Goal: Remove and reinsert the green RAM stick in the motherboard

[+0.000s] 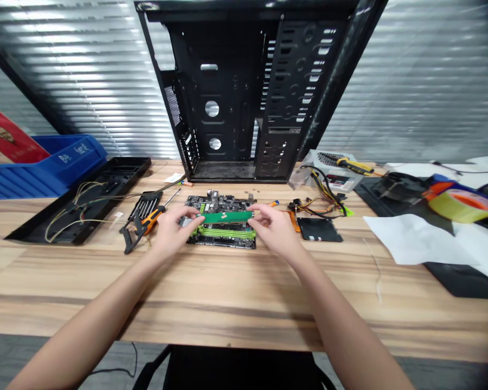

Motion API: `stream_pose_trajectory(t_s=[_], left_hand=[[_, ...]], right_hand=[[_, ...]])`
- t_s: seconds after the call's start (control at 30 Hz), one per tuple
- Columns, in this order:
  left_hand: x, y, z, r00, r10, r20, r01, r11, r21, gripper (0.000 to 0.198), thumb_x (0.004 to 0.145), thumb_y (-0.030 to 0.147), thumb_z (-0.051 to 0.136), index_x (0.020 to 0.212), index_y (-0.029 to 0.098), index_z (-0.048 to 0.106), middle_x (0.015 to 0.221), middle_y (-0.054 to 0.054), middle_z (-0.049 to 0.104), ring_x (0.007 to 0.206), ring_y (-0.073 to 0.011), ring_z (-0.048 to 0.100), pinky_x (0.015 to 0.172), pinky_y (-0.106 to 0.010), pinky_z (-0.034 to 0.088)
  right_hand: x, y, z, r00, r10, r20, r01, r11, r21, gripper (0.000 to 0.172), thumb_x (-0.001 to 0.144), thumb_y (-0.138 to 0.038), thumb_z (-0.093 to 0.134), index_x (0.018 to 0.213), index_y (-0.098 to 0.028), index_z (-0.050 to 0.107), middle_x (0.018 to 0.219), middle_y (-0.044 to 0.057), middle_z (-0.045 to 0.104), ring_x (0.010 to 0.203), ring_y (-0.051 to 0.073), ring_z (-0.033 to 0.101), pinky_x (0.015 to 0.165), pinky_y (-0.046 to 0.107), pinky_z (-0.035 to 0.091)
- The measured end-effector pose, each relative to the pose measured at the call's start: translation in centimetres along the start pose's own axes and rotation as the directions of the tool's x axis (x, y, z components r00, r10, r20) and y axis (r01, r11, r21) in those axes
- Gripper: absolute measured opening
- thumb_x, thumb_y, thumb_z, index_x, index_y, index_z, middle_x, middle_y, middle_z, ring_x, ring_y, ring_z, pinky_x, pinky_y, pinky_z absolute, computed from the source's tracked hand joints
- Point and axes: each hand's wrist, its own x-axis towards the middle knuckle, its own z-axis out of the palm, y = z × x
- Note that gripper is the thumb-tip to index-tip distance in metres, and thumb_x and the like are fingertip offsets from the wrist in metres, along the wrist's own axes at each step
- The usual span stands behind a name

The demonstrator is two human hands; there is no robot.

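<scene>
Between my two hands a green RAM stick (228, 217) is held level above a motherboard (222, 244). My left hand (174, 226) pinches its left end between thumb and fingers, and my right hand (271, 225) pinches the right end. Below the stick, the board's lime-green memory slots (226, 233) show, and part of the board is hidden by the stick and my hands. Whether the stick touches the slots I cannot tell. Close to my left hand lies an orange-and-black screwdriver (151, 219) by a black bit holder (143, 208).
A black computer case (228, 170) stands open at the back. To the left are a black panel (85, 216) with wires and a blue bin (77, 154). On the right lie a cable bundle (323, 189), a black drive (320, 229), white paper (415, 238) and yellow tape (457, 206).
</scene>
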Motion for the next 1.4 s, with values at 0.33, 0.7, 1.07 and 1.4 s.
stream_pose_trajectory(t_s=[0.33, 0.7, 1.07, 1.4], left_hand=[[0.0, -0.3, -0.1, 1.0, 0.003, -0.028, -0.003, 1.0, 0.01, 0.022, 0.08, 0.04, 0.066, 0.08, 0.018, 0.066, 0.078, -0.001, 0.067, 0.077, -0.0161, 0.062, 0.075, -0.029, 0.046], [0.0, 0.2, -0.2, 0.996, 0.031, 0.08, -0.036, 0.997, 0.061, 0.022, 0.08, 0.041, 0.065, 0.077, 0.02, 0.067, 0.08, -0.002, 0.069, 0.079, -0.0179, 0.063, 0.076, -0.03, 0.045], [0.1, 0.5, -0.2, 0.995, 0.028, 0.098, -0.027, 1.0, -0.003, 0.021, 0.081, 0.039, 0.063, 0.079, 0.019, 0.066, 0.077, -0.002, 0.069, 0.073, -0.0164, 0.062, 0.071, -0.028, 0.046], [-0.2, 0.5, 0.0, 0.99, 0.075, 0.122, -0.069, 0.996, -0.057, 0.018, 0.083, 0.035, 0.062, 0.08, 0.018, 0.065, 0.083, -0.003, 0.065, 0.072, -0.0139, 0.061, 0.067, -0.024, 0.048]], right_hand=[[-0.3, -1.2, -1.2, 0.993, -0.093, 0.073, 0.104, 0.981, -0.166, 0.011, 0.088, -0.032, 0.055, 0.093, -0.023, 0.059, 0.077, 0.0, 0.07, 0.069, 0.014, 0.063, 0.069, 0.025, 0.045], [-0.1, -0.8, -2.0, 0.963, -0.015, 0.27, 0.111, 0.933, -0.343, 0.01, 0.083, -0.025, 0.061, 0.075, -0.021, 0.066, 0.075, 0.0, 0.066, 0.069, 0.013, 0.058, 0.064, 0.024, 0.041], [-0.1, -0.7, -2.0, 0.962, -0.01, 0.274, 0.095, 0.949, -0.3, 0.011, 0.086, -0.025, 0.057, 0.079, -0.021, 0.064, 0.07, -0.001, 0.065, 0.066, 0.013, 0.058, 0.064, 0.024, 0.039], [-0.2, -1.1, -2.3, 0.955, 0.03, 0.295, 0.109, 0.888, -0.446, 0.009, 0.088, -0.026, 0.056, 0.081, -0.023, 0.062, 0.071, -0.001, 0.066, 0.066, 0.013, 0.058, 0.062, 0.023, 0.035]])
